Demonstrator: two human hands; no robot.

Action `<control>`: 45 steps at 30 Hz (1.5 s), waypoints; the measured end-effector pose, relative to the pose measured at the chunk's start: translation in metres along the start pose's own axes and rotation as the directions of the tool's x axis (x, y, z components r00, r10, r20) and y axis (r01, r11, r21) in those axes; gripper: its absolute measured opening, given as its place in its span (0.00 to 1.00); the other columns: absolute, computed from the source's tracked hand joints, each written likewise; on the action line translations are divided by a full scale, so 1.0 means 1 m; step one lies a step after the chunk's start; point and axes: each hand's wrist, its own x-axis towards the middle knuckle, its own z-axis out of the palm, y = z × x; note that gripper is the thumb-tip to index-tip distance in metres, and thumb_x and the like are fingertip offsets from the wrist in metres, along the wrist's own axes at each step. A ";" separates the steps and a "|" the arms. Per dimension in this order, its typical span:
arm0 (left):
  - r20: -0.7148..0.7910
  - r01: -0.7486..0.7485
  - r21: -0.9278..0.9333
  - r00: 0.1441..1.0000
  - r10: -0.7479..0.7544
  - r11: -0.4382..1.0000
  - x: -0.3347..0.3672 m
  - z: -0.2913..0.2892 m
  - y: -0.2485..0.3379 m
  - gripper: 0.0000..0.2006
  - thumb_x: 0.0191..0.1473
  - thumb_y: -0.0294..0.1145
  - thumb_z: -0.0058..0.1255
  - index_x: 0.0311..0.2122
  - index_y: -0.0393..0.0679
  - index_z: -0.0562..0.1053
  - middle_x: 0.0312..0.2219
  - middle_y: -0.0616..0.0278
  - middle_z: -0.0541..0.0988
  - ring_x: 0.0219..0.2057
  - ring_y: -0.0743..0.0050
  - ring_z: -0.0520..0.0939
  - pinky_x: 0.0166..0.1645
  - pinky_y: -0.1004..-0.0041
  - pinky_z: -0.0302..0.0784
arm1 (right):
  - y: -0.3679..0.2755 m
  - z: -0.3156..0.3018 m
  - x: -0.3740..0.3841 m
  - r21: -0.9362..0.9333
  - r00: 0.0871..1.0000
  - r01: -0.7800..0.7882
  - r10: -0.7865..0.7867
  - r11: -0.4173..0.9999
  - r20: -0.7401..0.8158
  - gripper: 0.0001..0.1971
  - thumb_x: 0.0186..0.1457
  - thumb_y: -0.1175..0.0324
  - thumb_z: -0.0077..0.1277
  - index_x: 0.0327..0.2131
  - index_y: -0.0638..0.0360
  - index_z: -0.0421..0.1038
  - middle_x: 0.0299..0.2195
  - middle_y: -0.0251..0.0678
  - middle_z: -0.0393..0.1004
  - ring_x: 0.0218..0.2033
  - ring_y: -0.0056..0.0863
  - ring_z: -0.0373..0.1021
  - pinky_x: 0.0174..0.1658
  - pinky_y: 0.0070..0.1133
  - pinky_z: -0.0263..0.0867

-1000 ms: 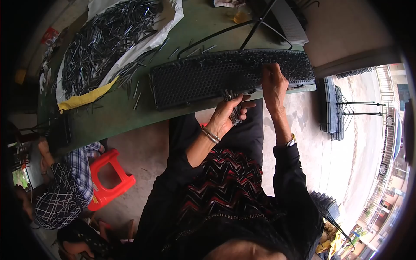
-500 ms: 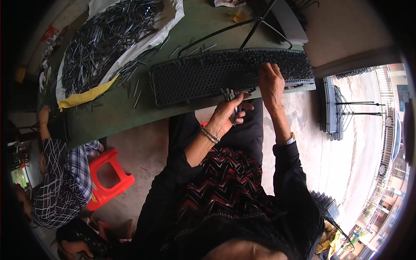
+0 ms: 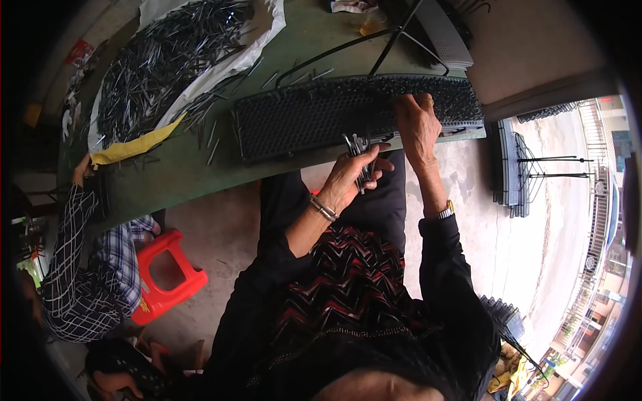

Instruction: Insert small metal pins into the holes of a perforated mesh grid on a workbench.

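A long black rack with a grid of small holes lies along the near edge of the green table. Many holes in its right part hold small dark pieces. My left hand is closed round a bundle of thin dark metal rods, just in front of the rack. My right hand reaches over the rack with its fingers pinched together at the holes. Whatever those fingertips hold is hidden behind the hand.
A heap of loose rods lies on a white sheet at the far left. Black frame bars rise behind the rack. A red stool stands at the left, beside a co-worker's sleeve. More racks stand on the floor at right.
My right hand has shifted slightly left over the rack, its fingers bent lower. My left hand has barely moved. The co-worker's arm at the left has reached farther toward the sheet.
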 end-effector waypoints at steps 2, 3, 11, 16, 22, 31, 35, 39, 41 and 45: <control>0.008 -0.006 0.018 1.000 0.006 1.000 -0.001 -0.002 0.001 0.15 0.57 0.38 0.48 0.44 0.39 0.73 0.26 0.59 0.76 0.22 0.86 0.68 0.21 0.84 0.58 | 0.000 -0.001 0.000 -0.015 1.000 -0.018 0.018 1.000 -0.006 0.05 0.52 0.63 0.51 0.32 0.45 0.74 0.32 0.34 0.68 0.31 0.36 0.70 0.30 0.30 0.65; 0.015 0.002 0.038 1.000 -0.002 0.999 0.000 -0.002 0.001 0.15 0.57 0.38 0.49 0.44 0.39 0.73 0.26 0.59 0.76 0.21 0.86 0.67 0.20 0.85 0.58 | 0.001 -0.002 -0.001 -0.018 1.000 -0.018 0.018 1.000 -0.002 0.05 0.52 0.62 0.51 0.33 0.44 0.75 0.31 0.33 0.68 0.31 0.36 0.70 0.30 0.29 0.65; 0.025 0.007 0.087 1.000 -0.009 0.996 -0.003 0.004 0.001 0.16 0.56 0.39 0.50 0.44 0.37 0.73 0.25 0.59 0.76 0.20 0.86 0.66 0.19 0.85 0.56 | 0.005 -0.005 -0.010 -0.085 1.000 0.008 -0.010 0.996 -0.027 0.09 0.54 0.60 0.51 0.38 0.45 0.76 0.33 0.36 0.70 0.31 0.37 0.71 0.32 0.27 0.65; 0.044 0.044 0.195 0.998 -0.053 0.980 -0.003 0.001 0.005 0.16 0.56 0.39 0.51 0.44 0.38 0.73 0.23 0.59 0.76 0.19 0.87 0.65 0.20 0.86 0.55 | 0.002 -0.035 -0.018 0.543 0.868 -0.241 -0.072 0.804 0.491 0.12 0.54 0.65 0.52 0.40 0.58 0.74 0.29 0.40 0.72 0.29 0.30 0.72 0.32 0.23 0.67; 0.038 0.037 0.170 0.998 -0.044 0.985 -0.001 0.003 0.002 0.15 0.55 0.36 0.51 0.43 0.37 0.74 0.25 0.58 0.78 0.20 0.87 0.65 0.20 0.86 0.57 | 0.008 -0.043 -0.022 0.641 0.810 -0.452 -0.016 0.621 0.587 0.07 0.55 0.71 0.49 0.33 0.65 0.71 0.26 0.33 0.74 0.27 0.17 0.69 0.30 0.18 0.64; -0.031 0.026 -0.101 0.999 -0.030 0.995 0.019 -0.006 -0.004 0.12 0.56 0.30 0.48 0.44 0.37 0.73 0.34 0.52 0.79 0.24 0.80 0.71 0.23 0.82 0.64 | 0.020 -0.004 -0.010 0.335 0.987 -0.005 0.058 0.942 -0.150 0.03 0.55 0.74 0.48 0.34 0.60 0.69 0.24 0.41 0.72 0.23 0.32 0.70 0.28 0.24 0.65; -0.094 0.044 -0.106 0.994 -0.054 0.993 0.009 0.006 0.004 0.12 0.57 0.31 0.48 0.45 0.40 0.72 0.36 0.49 0.78 0.25 0.79 0.72 0.25 0.80 0.66 | 0.016 -0.004 -0.008 0.304 0.986 0.033 0.018 0.952 -0.164 0.03 0.55 0.74 0.47 0.34 0.60 0.69 0.25 0.43 0.72 0.25 0.38 0.71 0.29 0.26 0.65; -0.062 0.053 -0.132 0.996 -0.061 0.990 0.008 0.002 0.001 0.13 0.57 0.34 0.48 0.46 0.42 0.72 0.33 0.53 0.79 0.27 0.80 0.74 0.27 0.79 0.68 | 0.015 -0.009 -0.008 0.344 0.997 0.007 0.017 0.939 -0.069 0.04 0.54 0.74 0.48 0.34 0.60 0.70 0.26 0.43 0.72 0.26 0.38 0.71 0.30 0.27 0.65; 0.032 0.044 -0.138 0.999 -0.040 0.989 0.013 -0.006 -0.005 0.13 0.57 0.33 0.48 0.46 0.41 0.72 0.33 0.51 0.79 0.26 0.81 0.72 0.26 0.80 0.67 | 0.017 -0.007 -0.011 0.347 0.998 0.011 0.013 0.938 -0.067 0.04 0.54 0.74 0.49 0.34 0.60 0.70 0.26 0.43 0.72 0.27 0.38 0.71 0.30 0.27 0.65; 0.080 0.037 -0.147 0.996 -0.026 0.988 0.016 -0.008 -0.009 0.12 0.57 0.30 0.48 0.45 0.40 0.71 0.36 0.47 0.77 0.26 0.82 0.72 0.25 0.82 0.66 | 0.015 -0.007 -0.015 0.200 0.990 0.090 -0.066 0.976 -0.126 0.05 0.53 0.72 0.50 0.34 0.56 0.73 0.30 0.39 0.70 0.31 0.37 0.70 0.32 0.27 0.65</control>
